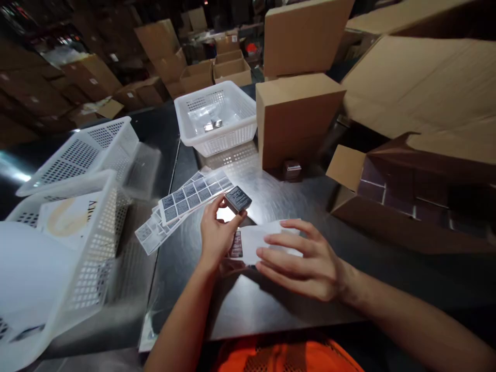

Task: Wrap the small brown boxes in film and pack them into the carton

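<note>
Between the fingertips and thumb of my left hand (pixel 217 232) is a small dark box (pixel 238 199) with pale printed text on its upper face. My right hand (pixel 304 261) lies across a white label sheet (pixel 251 238), its fingers slightly apart and its thumb hidden. A dark printed label (pixel 236 245) shows at the sheet's left end, just below my left hand. To the left, strips of printed labels (pixel 182 200) are fanned out on the metal table (pixel 267 305). Another small dark box (pixel 292 170) sits farther back on the table.
A white perforated basket (pixel 189 138) at the back holds clear plastic and small shiny pieces. More white baskets (pixel 110 191) stand left. A closed carton (pixel 296 121) stands behind the second small box. At right, an open carton (pixel 391 227) contains several dark boxes.
</note>
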Demonstrator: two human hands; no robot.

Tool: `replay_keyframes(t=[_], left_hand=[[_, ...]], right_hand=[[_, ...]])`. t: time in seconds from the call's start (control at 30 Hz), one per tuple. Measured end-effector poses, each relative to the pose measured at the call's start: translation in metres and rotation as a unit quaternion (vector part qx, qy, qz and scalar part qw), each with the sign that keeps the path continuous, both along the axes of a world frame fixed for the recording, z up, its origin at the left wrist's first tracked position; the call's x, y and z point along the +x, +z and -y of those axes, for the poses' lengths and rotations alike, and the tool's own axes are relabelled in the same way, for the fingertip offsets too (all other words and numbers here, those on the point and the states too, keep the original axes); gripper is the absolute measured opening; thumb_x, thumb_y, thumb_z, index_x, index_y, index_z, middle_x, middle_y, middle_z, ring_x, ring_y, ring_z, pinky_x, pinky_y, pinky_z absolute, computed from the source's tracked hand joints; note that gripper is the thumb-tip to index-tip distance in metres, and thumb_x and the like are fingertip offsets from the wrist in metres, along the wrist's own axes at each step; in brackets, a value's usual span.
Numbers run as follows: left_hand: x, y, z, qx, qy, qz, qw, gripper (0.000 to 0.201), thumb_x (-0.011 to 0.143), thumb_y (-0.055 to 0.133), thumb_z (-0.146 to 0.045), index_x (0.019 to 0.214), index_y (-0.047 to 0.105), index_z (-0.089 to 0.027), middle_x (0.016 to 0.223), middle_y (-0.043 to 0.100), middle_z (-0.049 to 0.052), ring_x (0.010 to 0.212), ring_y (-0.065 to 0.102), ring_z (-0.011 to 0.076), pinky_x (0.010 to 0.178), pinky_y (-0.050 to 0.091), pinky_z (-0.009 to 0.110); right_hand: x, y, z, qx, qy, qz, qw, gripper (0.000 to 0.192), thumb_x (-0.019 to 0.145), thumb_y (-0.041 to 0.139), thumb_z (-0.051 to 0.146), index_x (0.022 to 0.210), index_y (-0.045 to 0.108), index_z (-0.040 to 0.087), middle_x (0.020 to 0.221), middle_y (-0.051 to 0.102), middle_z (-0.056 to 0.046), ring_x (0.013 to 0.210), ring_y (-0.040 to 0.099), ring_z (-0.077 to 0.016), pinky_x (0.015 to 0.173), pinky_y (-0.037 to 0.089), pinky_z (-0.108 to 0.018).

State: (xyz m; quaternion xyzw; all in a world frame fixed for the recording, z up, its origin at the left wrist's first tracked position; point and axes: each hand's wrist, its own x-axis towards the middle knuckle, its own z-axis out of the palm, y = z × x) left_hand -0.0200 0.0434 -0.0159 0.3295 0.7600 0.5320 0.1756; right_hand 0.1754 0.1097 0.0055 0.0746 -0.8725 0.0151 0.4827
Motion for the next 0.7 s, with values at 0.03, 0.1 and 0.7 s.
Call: replay_keyframes(t=[0.03,0.1,0.7], left_hand=[[0.002,-0.001,-0.001,0.008,-0.017,0.033,0.999,0.06,0.066,0.082,-0.036,0.122,0.064,-0.024,0.107,0.066,0.004,0.056,0.051,0.0075,0.052,0.04,0.023],[0.006,-0.002,-0.002,0.028,-0.047,0.111,0.992,0.06,0.066,0.082,-0.035,0.121,0.061,-0.023,0.102,0.066,0.002,0.059,0.055,0.0086,0.054,0.043,0.023],[0.037,-0.004,0.016,0.122,-0.27,0.447,0.844,0.07,0.059,0.076,-0.004,0.118,0.055,-0.034,0.112,0.067,-0.002,0.086,0.066,0.0142,0.076,0.051,0.025]], right_hand=[[0.002,0.003,0.001,0.004,0.015,0.007,1.0,0.011,0.087,0.073,0.012,0.09,0.076,0.022,0.1,0.08,0.005,0.104,0.069,-0.0152,0.11,0.044,-0.04],[0.006,0.011,0.003,-0.012,0.065,0.029,0.997,0.01,0.089,0.072,0.014,0.09,0.077,0.023,0.097,0.08,0.007,0.101,0.069,-0.013,0.112,0.041,-0.037],[0.016,0.023,-0.024,-0.779,0.057,0.06,0.621,0.065,0.071,0.087,0.036,0.128,0.057,0.024,0.072,0.068,0.005,0.069,0.066,-0.0138,0.073,0.054,-0.03]])
